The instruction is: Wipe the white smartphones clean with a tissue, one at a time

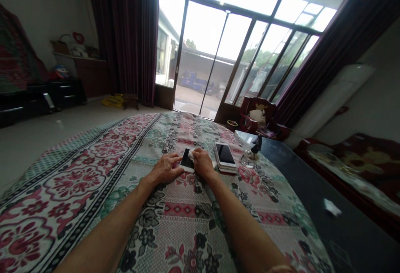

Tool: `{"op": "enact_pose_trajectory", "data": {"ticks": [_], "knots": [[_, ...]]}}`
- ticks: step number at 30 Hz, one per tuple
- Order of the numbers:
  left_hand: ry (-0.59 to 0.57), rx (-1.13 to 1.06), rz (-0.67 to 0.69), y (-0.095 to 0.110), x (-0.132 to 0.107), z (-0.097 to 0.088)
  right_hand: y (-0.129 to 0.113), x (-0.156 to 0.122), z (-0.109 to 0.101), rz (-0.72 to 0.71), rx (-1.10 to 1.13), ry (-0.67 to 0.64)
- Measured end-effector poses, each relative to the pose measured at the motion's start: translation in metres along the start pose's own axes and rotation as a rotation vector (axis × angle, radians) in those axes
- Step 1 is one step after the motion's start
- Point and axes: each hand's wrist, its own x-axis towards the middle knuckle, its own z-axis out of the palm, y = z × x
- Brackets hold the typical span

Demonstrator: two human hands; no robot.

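A white smartphone (pixel 186 159) lies face up on a floral patterned cloth (pixel 131 181). My left hand (pixel 165 168) rests on the cloth with its fingers pressed against the phone's left edge. My right hand (pixel 202 163) is closed on a small white wipe (pixel 191 156) that sits on the phone's screen. A stack of phones (pixel 225 156) lies just to the right of my right hand, the top one white with a dark screen.
A dark glossy table (pixel 328 206) with a scrap of white paper (pixel 331 207) adjoins the cloth on the right. A small dark figurine (pixel 255 146) stands near the stack. Beyond are a red wooden chair (pixel 258 114), glass doors, dark curtains and a red sofa (pixel 359 160).
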Motion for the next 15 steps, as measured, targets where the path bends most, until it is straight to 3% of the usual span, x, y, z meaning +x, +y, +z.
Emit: {"op": "enact_pose_trajectory", "data": {"ticks": [8,15], "knots": [[-0.004,-0.004,-0.014,0.0,0.0,0.001,-0.001,0.034,0.003,-0.032,-0.051,-0.033],[0.005,-0.031,-0.043,-0.003,0.0,0.004,-0.001,0.044,0.012,-0.134,-0.044,-0.018]]}}
